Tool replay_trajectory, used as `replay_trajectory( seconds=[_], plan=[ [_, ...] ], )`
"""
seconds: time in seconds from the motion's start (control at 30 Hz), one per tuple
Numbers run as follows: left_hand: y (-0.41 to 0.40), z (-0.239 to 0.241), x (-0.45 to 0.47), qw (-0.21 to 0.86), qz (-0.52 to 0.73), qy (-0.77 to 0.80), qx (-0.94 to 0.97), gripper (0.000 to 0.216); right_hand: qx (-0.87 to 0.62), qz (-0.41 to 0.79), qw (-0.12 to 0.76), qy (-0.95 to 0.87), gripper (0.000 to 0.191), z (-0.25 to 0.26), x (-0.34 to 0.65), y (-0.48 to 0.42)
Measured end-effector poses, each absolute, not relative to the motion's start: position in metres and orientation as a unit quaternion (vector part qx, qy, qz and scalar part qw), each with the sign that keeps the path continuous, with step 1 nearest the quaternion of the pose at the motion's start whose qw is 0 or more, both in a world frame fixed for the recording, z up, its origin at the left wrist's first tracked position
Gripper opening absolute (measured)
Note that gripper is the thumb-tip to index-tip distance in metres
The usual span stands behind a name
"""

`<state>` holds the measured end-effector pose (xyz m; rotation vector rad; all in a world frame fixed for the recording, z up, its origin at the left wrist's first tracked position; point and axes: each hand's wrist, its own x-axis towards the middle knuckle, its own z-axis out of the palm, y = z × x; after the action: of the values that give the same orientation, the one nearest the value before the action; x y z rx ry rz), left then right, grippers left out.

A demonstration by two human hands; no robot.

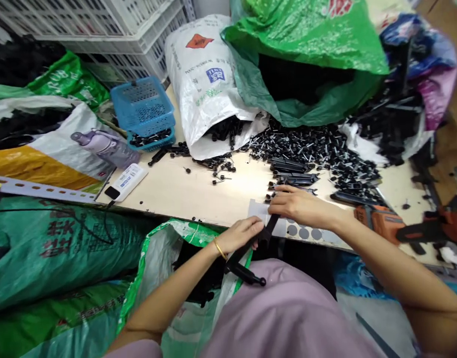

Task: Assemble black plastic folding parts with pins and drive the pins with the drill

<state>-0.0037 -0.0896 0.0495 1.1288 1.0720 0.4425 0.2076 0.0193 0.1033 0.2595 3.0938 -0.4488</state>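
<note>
My left hand (237, 236) is closed around a long black plastic part (246, 273), which has a ball-tipped arm at its lower end. It hangs over the table's front edge, above my lap. My right hand (293, 205) has its fingers curled over the upper end of the same part. Just beyond that hand lie several black plastic arms (293, 169) in a row. A sheet with grey round stickers (304, 232) lies at the table edge beneath my right wrist.
A heap of small black knobs with metal pins (314, 144) spreads below a green sack (306, 40) and a white sack (206, 74). Orange power tools (381, 223) lie right. Blue baskets (142, 107), a purple bottle (107, 146) and an open bag (153, 268) are left.
</note>
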Motion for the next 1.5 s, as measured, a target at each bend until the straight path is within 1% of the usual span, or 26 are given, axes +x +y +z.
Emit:
replay_trajectory(
  seconds=[0.07, 0.13, 0.2, 0.27, 0.33, 0.4, 0.47, 0.53, 0.6, 0.67, 0.77, 0.83, 0.93, 0.97, 1.03, 1.1, 1.17, 1.2, 1.27, 1.33, 1.37, 1.5],
  plan=[
    [-0.105, 0.045, 0.014, 0.697, 0.197, 0.463, 0.51, 0.05, 0.108, -0.17, 0.002, 0.979, 0.021, 0.103, 0.229, 0.001],
    [-0.113, 0.038, 0.025, 0.723, 0.216, 0.444, 0.483, 0.053, 0.155, -0.198, -0.029, 0.967, 0.022, 0.099, 0.246, -0.016],
    [-0.116, 0.032, 0.032, 0.757, 0.26, 0.425, 0.423, 0.058, 0.286, -0.221, -0.128, 0.924, 0.024, 0.093, 0.258, -0.033],
    [-0.115, 0.029, 0.041, 0.784, 0.299, 0.406, 0.362, 0.064, 0.433, -0.276, -0.263, 0.816, 0.032, 0.083, 0.263, -0.049],
    [-0.114, 0.029, 0.053, 0.804, 0.307, 0.386, 0.331, 0.07, 0.482, -0.412, -0.362, 0.683, 0.04, 0.073, 0.259, -0.06],
    [-0.114, 0.029, 0.069, 0.82, 0.294, 0.369, 0.324, 0.075, 0.453, -0.57, -0.409, 0.549, 0.037, 0.065, 0.249, -0.066],
    [-0.117, 0.027, 0.085, 0.829, 0.289, 0.364, 0.311, 0.075, 0.438, -0.66, -0.45, 0.413, 0.032, 0.061, 0.236, -0.067],
    [-0.122, 0.024, 0.098, 0.833, 0.302, 0.37, 0.28, 0.07, 0.442, -0.681, -0.5, 0.301, 0.034, 0.061, 0.226, -0.065],
    [-0.127, 0.02, 0.105, 0.833, 0.32, 0.374, 0.253, 0.065, 0.438, -0.684, -0.538, 0.227, 0.035, 0.063, 0.22, -0.066],
    [-0.13, 0.016, 0.107, 0.826, 0.328, 0.379, 0.256, 0.062, 0.442, -0.674, -0.562, 0.186, 0.035, 0.063, 0.218, -0.069],
    [-0.13, 0.014, 0.103, 0.81, 0.327, 0.381, 0.303, 0.058, 0.464, -0.614, -0.612, 0.181, 0.033, 0.058, 0.219, -0.076],
    [-0.13, 0.013, 0.1, 0.806, 0.325, 0.372, 0.327, 0.054, 0.467, -0.6, -0.61, 0.224, 0.033, 0.052, 0.223, -0.077],
    [-0.126, 0.014, 0.1, 0.807, 0.324, 0.358, 0.34, 0.048, 0.43, -0.67, -0.533, 0.288, 0.037, 0.045, 0.231, -0.071],
    [-0.124, 0.015, 0.1, 0.807, 0.324, 0.356, 0.341, 0.048, 0.417, -0.687, -0.523, 0.283, 0.038, 0.045, 0.232, -0.069],
    [-0.119, 0.016, 0.102, 0.808, 0.325, 0.353, 0.342, 0.046, 0.417, -0.68, -0.556, 0.235, 0.037, 0.048, 0.231, -0.066],
    [-0.114, 0.016, 0.103, 0.814, 0.322, 0.34, 0.344, 0.046, 0.439, -0.64, -0.602, 0.188, 0.036, 0.054, 0.228, -0.066],
    [-0.113, 0.015, 0.103, 0.823, 0.318, 0.322, 0.343, 0.048, 0.458, -0.613, -0.614, 0.192, 0.036, 0.059, 0.228, -0.066],
    [-0.113, 0.014, 0.104, 0.828, 0.319, 0.315, 0.338, 0.051, 0.46, -0.62, -0.597, 0.218, 0.036, 0.061, 0.229, -0.066],
    [-0.117, 0.011, 0.107, 0.834, 0.325, 0.307, 0.323, 0.057, 0.451, -0.667, -0.522, 0.282, 0.038, 0.062, 0.234, -0.062],
    [-0.12, 0.008, 0.112, 0.836, 0.334, 0.306, 0.308, 0.061, 0.442, -0.708, -0.466, 0.295, 0.039, 0.063, 0.238, -0.059],
    [-0.121, 0.006, 0.115, 0.835, 0.343, 0.307, 0.302, 0.06, 0.444, -0.711, -0.469, 0.279, 0.039, 0.063, 0.238, -0.058],
    [-0.12, 0.001, 0.122, 0.814, 0.388, 0.325, 0.285, 0.06, 0.469, -0.61, -0.596, 0.233, 0.037, 0.066, 0.229, -0.06]
  ],
)
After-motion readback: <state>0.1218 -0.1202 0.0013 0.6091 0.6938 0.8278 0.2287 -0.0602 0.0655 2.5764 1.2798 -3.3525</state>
